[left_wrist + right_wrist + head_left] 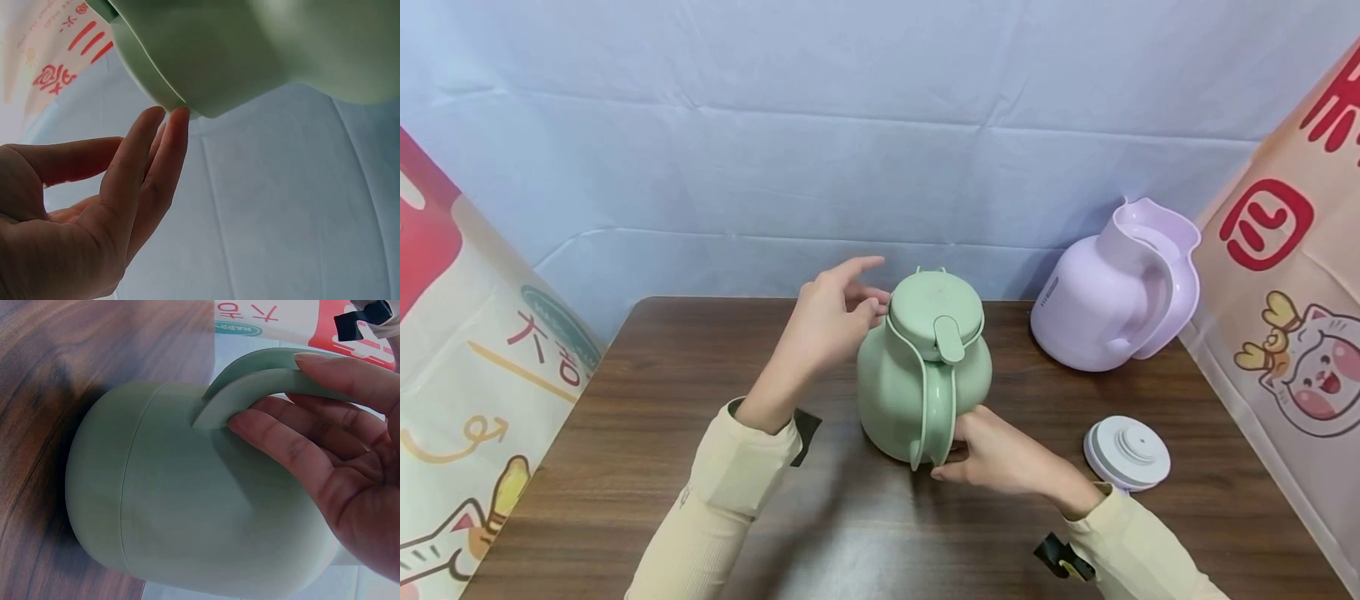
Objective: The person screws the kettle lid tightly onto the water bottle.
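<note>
A light green thermos jug (883, 400) stands on the table, its round lid (934, 293) seated on top and its handle (938, 417) facing me. My right hand (1003, 454) holds the lower part of that handle. In the right wrist view, the thumb (350, 378) lies on the handle's outer side and the fingers (281, 440) reach through behind it. On the jug's left, my left hand (838, 321) is raised beside the neck. The left wrist view has its extended fingertips (178, 119) right at the jug's top rim, with nothing gripped.
A lilac jug (1078, 300) with its top uncovered stands at the back right of the brown wooden table (700, 433). Nearer me lies a round white-and-lilac lid (1126, 454). Pale cloth (820, 183) hangs along the table's back edge, with printed banners (1285, 333) at both sides.
</note>
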Demonstrator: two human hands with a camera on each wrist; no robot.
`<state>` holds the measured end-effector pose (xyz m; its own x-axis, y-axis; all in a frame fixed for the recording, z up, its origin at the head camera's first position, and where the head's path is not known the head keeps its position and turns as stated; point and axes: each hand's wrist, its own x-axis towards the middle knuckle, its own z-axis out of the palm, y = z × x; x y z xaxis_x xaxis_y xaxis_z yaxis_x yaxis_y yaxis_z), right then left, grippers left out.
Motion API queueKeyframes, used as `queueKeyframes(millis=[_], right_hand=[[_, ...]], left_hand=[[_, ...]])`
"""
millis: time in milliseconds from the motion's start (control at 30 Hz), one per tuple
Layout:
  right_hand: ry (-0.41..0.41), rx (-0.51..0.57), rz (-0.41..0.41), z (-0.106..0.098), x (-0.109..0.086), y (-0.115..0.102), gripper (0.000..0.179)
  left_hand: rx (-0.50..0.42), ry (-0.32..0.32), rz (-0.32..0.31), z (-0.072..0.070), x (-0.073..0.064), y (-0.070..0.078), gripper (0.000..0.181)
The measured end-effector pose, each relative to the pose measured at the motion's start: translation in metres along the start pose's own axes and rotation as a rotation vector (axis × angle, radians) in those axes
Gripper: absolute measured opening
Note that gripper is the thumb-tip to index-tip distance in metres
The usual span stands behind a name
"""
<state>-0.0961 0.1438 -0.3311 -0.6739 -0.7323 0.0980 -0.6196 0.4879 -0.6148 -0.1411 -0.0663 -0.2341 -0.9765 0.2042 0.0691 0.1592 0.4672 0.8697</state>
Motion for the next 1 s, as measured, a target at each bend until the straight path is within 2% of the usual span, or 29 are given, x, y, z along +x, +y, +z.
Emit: queueKeyframes(millis=[133, 333, 533, 1000], right_hand=[[0.004, 0.002, -0.002, 0.0, 0.0, 0.0, 0.023], [0.01, 0.0, -0.007, 0.001, 0.0, 0.001, 0.025], [0.006, -0.002, -0.003, 0.0, 0.0, 0.0, 0.023], [-0.001, 0.02, 0.028, 0.002, 0.001, 0.001, 0.021]], left_hand=[[0.014, -0.022, 0.005, 0.001, -0.002, 0.002, 0.047], [0.057, -0.018, 0.028, 0.002, -0.001, 0.003, 0.047], [0.076, -0.026, 0.022, 0.003, 0.001, 0.003, 0.047], [0.131, -0.091, 0.023, 0.004, 0.015, 0.007, 0.05]])
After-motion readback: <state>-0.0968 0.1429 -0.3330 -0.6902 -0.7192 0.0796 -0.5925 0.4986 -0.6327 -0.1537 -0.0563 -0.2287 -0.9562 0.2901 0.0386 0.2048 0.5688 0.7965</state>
